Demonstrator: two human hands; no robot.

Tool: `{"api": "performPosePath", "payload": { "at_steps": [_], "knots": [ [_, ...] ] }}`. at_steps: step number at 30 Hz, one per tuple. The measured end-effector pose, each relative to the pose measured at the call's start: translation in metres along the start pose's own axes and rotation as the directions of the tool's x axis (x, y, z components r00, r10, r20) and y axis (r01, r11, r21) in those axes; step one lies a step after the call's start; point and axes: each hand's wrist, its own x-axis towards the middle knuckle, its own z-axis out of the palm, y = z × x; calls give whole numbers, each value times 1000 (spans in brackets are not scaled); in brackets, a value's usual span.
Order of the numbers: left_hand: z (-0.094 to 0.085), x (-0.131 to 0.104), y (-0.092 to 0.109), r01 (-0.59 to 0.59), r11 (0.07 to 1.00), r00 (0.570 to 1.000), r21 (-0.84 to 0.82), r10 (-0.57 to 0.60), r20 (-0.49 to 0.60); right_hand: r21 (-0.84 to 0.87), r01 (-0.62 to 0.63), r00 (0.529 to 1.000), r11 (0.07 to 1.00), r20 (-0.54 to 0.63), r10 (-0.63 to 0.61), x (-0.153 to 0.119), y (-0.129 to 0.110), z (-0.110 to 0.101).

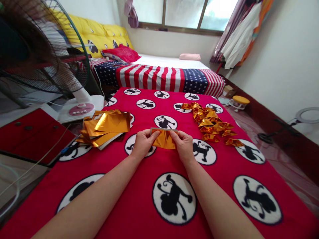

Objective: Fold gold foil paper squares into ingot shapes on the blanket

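Between my two hands is a sheet of gold foil paper (163, 139), with a narrow grey strip along its far edge. My left hand (144, 142) pinches its left end, thumb on top. At the right end, my right hand (183, 142) grips it the same way. The sheet looks slightly creased and bent in the middle. To the left lies a loose stack of flat gold foil sheets (112, 124). Over on the right is a pile of folded gold foil pieces (206, 121), several of them boat-shaped.
Everything rests on a red cloth (119, 199) with black monkey figures in white circles. A fan (82, 96) stands at the left beside a red panel (32, 136). Beyond is a bed (159, 78) with a flag-patterned cover. A yellow stool (240, 100) is at the right.
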Motion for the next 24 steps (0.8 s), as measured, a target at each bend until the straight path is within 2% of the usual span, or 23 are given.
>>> {"api": "performPosePath", "payload": {
  "at_steps": [6, 15, 24],
  "knots": [
    [0, -1, 1, 39, 998, 999, -47, -38, 23, -33, -17, 1000, 999, -13, 17, 0, 0, -1],
    [-2, 1, 0, 23, 1000, 998, 2, -23, -61, 60, -56, 993, 997, 105, 49, 1, 2, 0],
    [-3, 1, -2, -1, 999, 998, 45, 4, -57, -50, 12, 1000, 999, 22, -11, 0, -1, 0]
  ]
}}
